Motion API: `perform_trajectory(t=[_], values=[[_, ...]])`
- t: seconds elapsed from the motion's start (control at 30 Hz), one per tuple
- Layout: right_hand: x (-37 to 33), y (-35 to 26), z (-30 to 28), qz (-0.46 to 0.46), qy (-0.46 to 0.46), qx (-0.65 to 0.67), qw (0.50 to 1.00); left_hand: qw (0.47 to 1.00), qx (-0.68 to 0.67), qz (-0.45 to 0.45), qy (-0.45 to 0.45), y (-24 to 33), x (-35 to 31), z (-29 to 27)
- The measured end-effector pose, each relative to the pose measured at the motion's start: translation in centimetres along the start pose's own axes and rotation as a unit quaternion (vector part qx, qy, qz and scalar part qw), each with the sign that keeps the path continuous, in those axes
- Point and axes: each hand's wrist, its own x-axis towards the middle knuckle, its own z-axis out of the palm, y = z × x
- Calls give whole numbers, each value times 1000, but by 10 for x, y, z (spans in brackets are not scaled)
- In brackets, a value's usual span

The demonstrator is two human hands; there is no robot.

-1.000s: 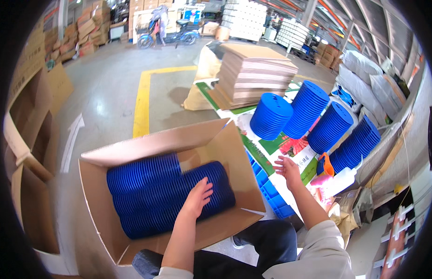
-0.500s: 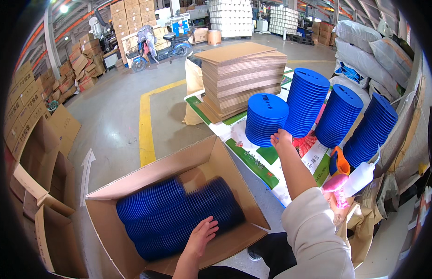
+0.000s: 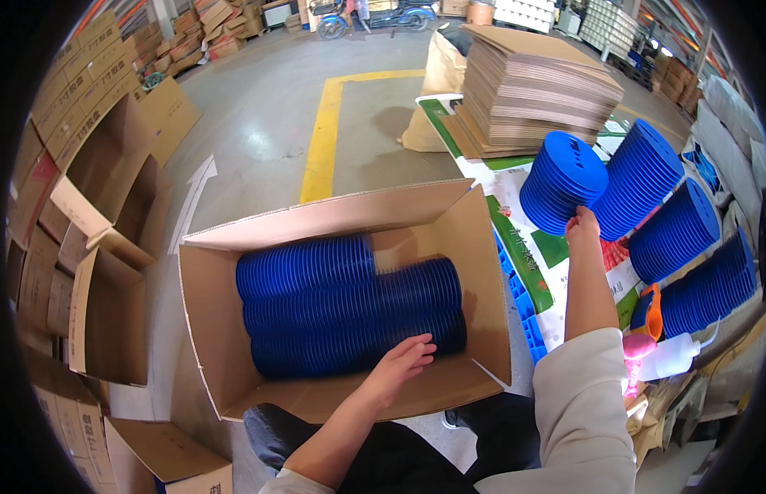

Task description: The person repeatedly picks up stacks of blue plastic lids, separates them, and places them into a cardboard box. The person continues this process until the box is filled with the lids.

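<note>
As the left hand (image 3: 406,360) hangs half-curled, empty, over the carton (image 3: 218,329), the right hand (image 3: 582,226), hold unclear, meets the blue disc stack (image 3: 562,183) nearest the table's (image 3: 482,171) left edge, likely stiff, slick, best cupped low.

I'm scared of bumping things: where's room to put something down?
Floor between the white arrow and the yellow line looks bare. So does the far right corner of the cardboard box, beside the far row of blue discs. The table is crowded on its right with blue stacks and a bottle.
</note>
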Motion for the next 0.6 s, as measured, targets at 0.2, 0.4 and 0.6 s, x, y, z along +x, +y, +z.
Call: perform_trajectory(t=[0.2, 0.4, 0.6], values=[[-13, 14, -25, -24, -41, 45, 998, 1000, -20, 5, 6, 1, -7, -1], [-3, 19, -83, -84, -138, 168, 972, 1000, -23, 14, 3, 4, -9, 4], [-67, 12, -150, -132, -201, 183, 953, 999, -19, 28, -1, 9, -15, 5]])
